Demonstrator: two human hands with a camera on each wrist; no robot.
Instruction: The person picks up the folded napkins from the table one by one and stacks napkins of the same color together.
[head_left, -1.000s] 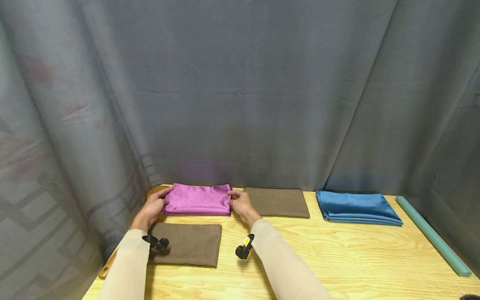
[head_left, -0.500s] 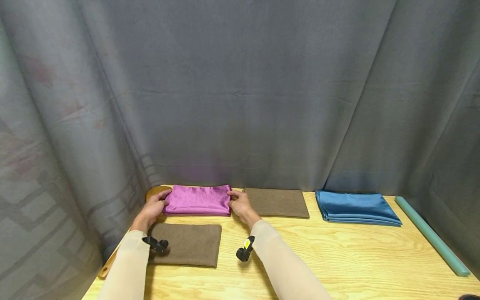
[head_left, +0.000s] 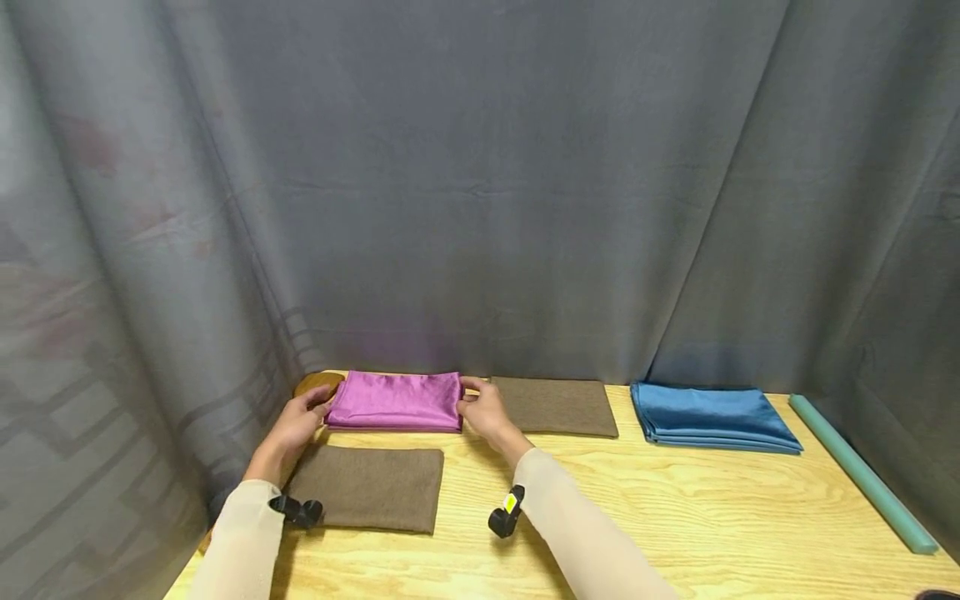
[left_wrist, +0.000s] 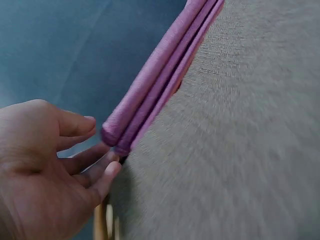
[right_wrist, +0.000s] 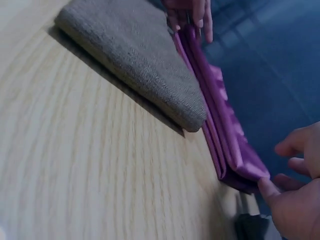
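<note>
A folded, shiny purple cloth (head_left: 397, 402) lies flat at the back left of the table, its stacked layers showing along the near edge. My left hand (head_left: 296, 427) is at its left end; in the left wrist view the thumb stands away and the relaxed fingers (left_wrist: 102, 182) are right at the folded corner. At the other end is my right hand (head_left: 486, 412), whose thumb (right_wrist: 270, 190) meets the cloth's corner in the right wrist view, the other fingers loosely bent beside it. Just in front lies a folded brown cloth (head_left: 371, 492), partly behind the left wrist.
A second folded brown cloth (head_left: 555, 407) lies right of the purple one. Farther right is a folded blue cloth (head_left: 712, 418), then a long green tube (head_left: 862, 473) along the table's right side. A wooden piece (head_left: 318, 382) shows behind the left hand. Grey curtains (head_left: 480, 183) hang behind.
My left hand has drawn slightly left and toward me, its fingers easing off the purple cloth. The right wrist has shifted a little right and toward me. The cloths have stayed in place.
</note>
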